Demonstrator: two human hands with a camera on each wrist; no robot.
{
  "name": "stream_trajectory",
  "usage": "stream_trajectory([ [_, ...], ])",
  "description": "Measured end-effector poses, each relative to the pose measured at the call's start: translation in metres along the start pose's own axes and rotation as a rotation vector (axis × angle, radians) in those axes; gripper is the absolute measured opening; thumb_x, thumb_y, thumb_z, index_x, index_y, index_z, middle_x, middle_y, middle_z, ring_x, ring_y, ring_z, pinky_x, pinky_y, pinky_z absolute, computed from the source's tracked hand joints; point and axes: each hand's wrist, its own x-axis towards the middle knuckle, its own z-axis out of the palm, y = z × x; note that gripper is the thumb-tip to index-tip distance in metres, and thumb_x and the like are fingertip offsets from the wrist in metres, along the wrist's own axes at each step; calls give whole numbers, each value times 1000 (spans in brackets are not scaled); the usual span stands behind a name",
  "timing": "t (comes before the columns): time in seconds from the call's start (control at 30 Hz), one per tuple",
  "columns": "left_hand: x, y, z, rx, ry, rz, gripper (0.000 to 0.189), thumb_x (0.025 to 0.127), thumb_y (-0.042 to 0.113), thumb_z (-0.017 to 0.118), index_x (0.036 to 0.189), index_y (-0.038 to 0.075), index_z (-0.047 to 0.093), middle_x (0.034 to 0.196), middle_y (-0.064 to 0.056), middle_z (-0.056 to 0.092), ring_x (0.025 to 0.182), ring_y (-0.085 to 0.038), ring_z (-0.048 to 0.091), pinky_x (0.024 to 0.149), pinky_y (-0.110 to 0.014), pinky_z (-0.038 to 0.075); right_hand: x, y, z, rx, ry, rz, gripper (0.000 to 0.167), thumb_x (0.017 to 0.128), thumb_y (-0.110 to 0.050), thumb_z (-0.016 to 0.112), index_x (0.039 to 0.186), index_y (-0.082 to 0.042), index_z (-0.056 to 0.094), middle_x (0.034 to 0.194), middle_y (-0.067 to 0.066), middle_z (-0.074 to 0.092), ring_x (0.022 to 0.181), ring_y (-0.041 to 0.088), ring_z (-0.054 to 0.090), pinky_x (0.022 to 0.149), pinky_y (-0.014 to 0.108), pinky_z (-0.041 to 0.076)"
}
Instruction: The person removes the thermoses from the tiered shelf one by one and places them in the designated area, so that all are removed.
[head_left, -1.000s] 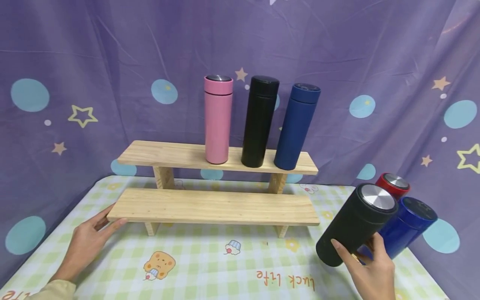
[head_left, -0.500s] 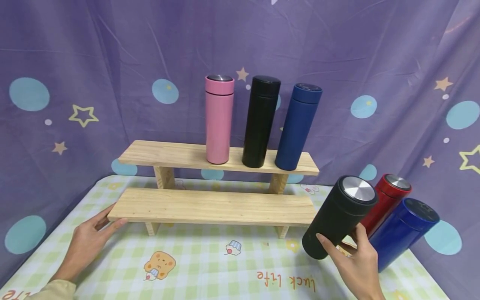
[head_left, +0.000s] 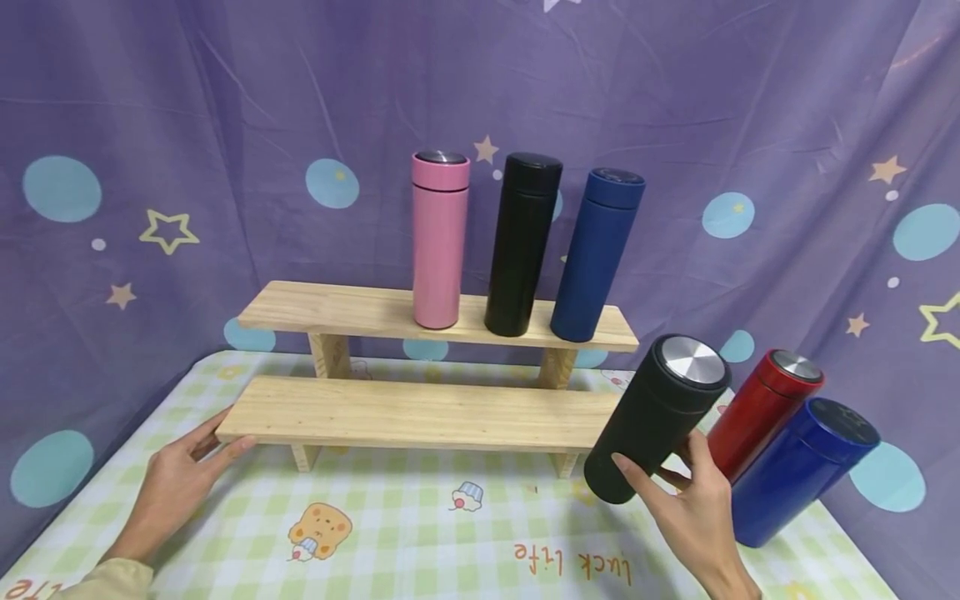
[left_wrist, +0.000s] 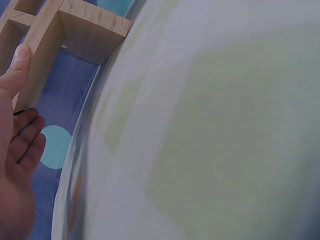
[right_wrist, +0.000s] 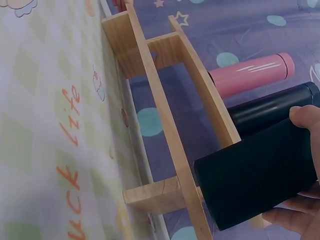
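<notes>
My right hand (head_left: 697, 517) grips a wide black thermos (head_left: 641, 429) with a silver lid top, tilted to the right, by the front right end of the two-tier wooden shelf (head_left: 420, 412). In the right wrist view the thermos (right_wrist: 255, 175) overlaps the shelf boards; thumb and fingers lie on opposite sides of it. My left hand (head_left: 176, 479) holds the left end of the lower board, thumb at the front and fingers at the end. Pink (head_left: 437, 250), slim black (head_left: 522, 250) and dark blue (head_left: 596, 258) thermoses stand on the upper board.
Right of my right hand stand a red thermos (head_left: 765, 412) and a glossy blue thermos (head_left: 802, 471). Under everything lies a green-checked tablecloth (head_left: 420, 542), and a purple curtain (head_left: 225, 100) hangs behind the shelf.
My right hand has carried the black thermos left and slightly up, toward the shelf's right end, uncovering the red and blue thermoses. My left hand keeps its place on the shelf.
</notes>
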Motion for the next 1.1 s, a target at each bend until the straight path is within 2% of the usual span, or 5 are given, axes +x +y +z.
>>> stream_trajectory([
  [0.17, 1, -1, 0, -20, -17, -14, 81, 101, 44, 69, 160, 0, 34, 140, -34, 51, 128, -62, 47, 95, -74, 43, 6, -4, 6, 42, -30, -26, 67, 70, 9, 92, 129, 2, 59, 107, 0, 69, 97, -3, 66, 73, 12, 58],
  [0.57, 0, 0, 1, -9, -8, -16, 81, 101, 45, 69, 159, 0, 35, 139, -35, 52, 127, -62, 47, 94, -74, 44, 17, -14, 29, 174, -101, -162, 69, 73, 9, 91, 134, -1, 59, 113, 6, 70, 104, 4, 67, 73, 19, 61],
  [0.87, 0, 0, -1, -8, -38, -31, 83, 101, 47, 67, 160, 0, 33, 141, -38, 49, 128, -63, 45, 94, -75, 44, 21, -22, 51, 273, -133, -198, 70, 74, 10, 89, 134, -3, 58, 114, 5, 69, 107, 9, 67, 74, 27, 64],
  [1.1, 0, -1, -1, -10, -35, -34, 82, 101, 47, 67, 161, 1, 32, 142, -36, 49, 129, -63, 45, 94, -75, 44, 25, -28, 69, 317, -159, -161, 65, 78, 4, 89, 134, -7, 59, 116, 0, 69, 108, 15, 68, 73, 34, 65],
])
